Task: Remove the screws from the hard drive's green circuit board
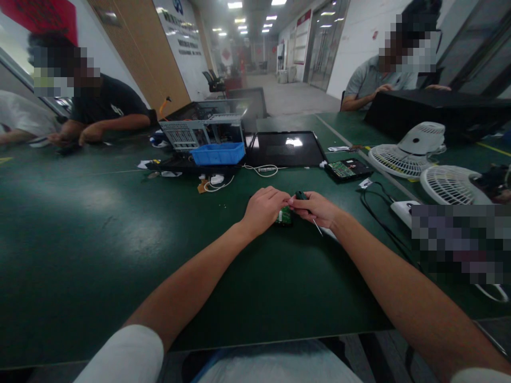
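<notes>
My right hand (319, 208) is closed around a screwdriver (301, 196); its dark handle pokes out above the fingers and its thin metal shaft points down toward me. The fingers of my left hand (264, 208) are drawn together and meet the right fingertips. Whatever they pinch is too small to make out. Beneath both hands lies a small dark device with a green circuit board (284, 216), mostly covered by my left hand. A white object, partly hidden, rests under my right wrist.
Ahead stand an open computer case (203, 133), a blue bin (219, 154) and a flat black panel (285, 149). Another circuit-board unit (346, 169) lies right of the panel. White fans (399, 159) and a cable (379, 213) are at right. Two people sit across the table (99, 255).
</notes>
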{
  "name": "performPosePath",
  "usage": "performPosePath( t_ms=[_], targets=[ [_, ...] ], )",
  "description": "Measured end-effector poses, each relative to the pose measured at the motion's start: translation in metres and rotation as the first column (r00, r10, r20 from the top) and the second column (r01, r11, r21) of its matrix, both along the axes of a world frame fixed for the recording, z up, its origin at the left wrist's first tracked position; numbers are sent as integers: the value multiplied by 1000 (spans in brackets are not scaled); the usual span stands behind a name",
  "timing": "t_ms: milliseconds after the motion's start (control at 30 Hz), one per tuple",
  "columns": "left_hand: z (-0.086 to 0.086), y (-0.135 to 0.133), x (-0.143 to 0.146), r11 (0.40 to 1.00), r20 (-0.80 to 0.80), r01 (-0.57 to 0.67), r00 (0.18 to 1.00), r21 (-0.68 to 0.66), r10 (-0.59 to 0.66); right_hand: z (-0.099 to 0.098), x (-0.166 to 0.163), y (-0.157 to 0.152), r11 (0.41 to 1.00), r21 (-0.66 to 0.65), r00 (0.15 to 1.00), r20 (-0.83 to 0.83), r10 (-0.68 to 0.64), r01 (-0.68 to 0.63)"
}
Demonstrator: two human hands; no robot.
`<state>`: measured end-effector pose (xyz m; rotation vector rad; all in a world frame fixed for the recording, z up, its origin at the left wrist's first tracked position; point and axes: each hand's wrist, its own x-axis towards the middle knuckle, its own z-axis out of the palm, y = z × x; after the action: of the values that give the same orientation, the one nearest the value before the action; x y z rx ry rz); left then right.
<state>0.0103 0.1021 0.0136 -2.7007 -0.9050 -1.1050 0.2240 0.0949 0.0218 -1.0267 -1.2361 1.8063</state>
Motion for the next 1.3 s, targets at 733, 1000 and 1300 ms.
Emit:
performPosePath(
  t_ms=[733,1000,1300],
  targets=[
    [2,-10,4,988,256,75,961,136,-108,-12,3,3,998,4,963,-260,68,-69],
    [0,-13,8,987,239,67,966,145,-100,-10,-1,4,998,46,959,-280,-28,42],
    [-5,-23,14,989,199,101,973,106,-121,-9,7,5,992,109,950,-312,-20,56]
  ],
)
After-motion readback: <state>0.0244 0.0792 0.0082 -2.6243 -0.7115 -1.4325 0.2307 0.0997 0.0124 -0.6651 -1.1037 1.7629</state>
